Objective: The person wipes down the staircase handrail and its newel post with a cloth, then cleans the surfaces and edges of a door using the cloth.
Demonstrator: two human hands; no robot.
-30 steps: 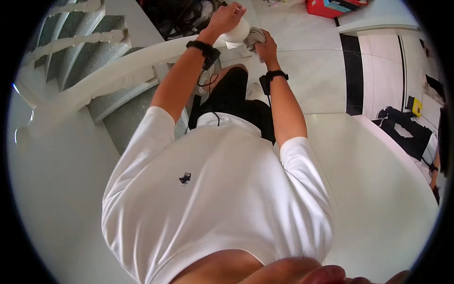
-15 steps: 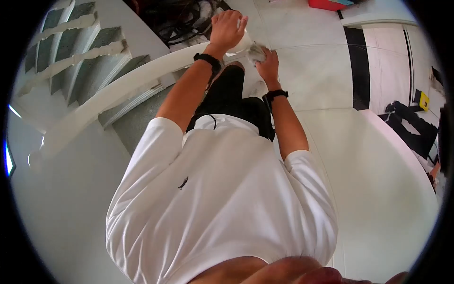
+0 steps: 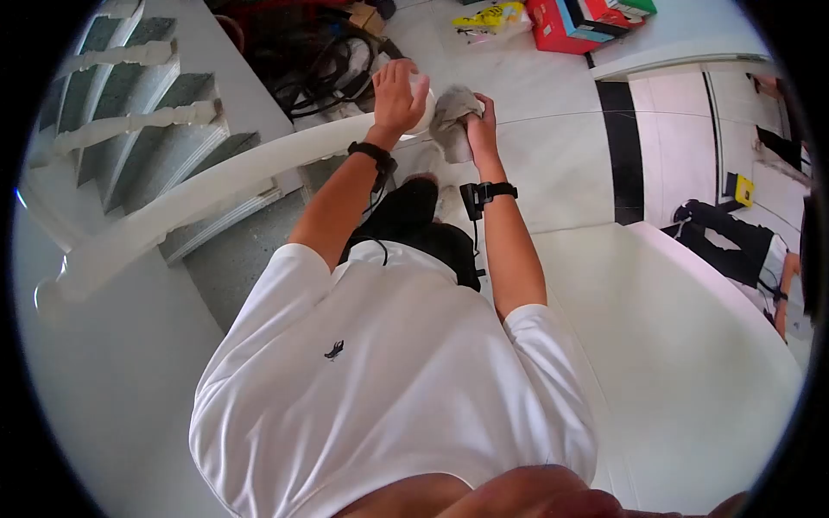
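My left hand [image 3: 399,97] rests on the rounded end of the white stair handrail [image 3: 259,160], its fingers apart and holding nothing. To its right, my right hand [image 3: 484,129] grips a crumpled grey cloth [image 3: 454,121] beside that same rounded end. The cloth hangs partly loose from the fingers. Whether it touches the rail is hard to tell. Both wrists wear black bands with small devices.
Stairs with white balusters [image 3: 129,112] rise at the left. Black cables [image 3: 337,73] lie in a pile beyond the rail. Red boxes [image 3: 557,26] and a yellow bag [image 3: 492,17] are farther back. A person [image 3: 734,237] in dark trousers is at the right.
The view has shifted, showing more of the floor beyond the rail. My left hand has opened out on the rail end, and my right hand with the cloth has turned, showing more of the cloth.
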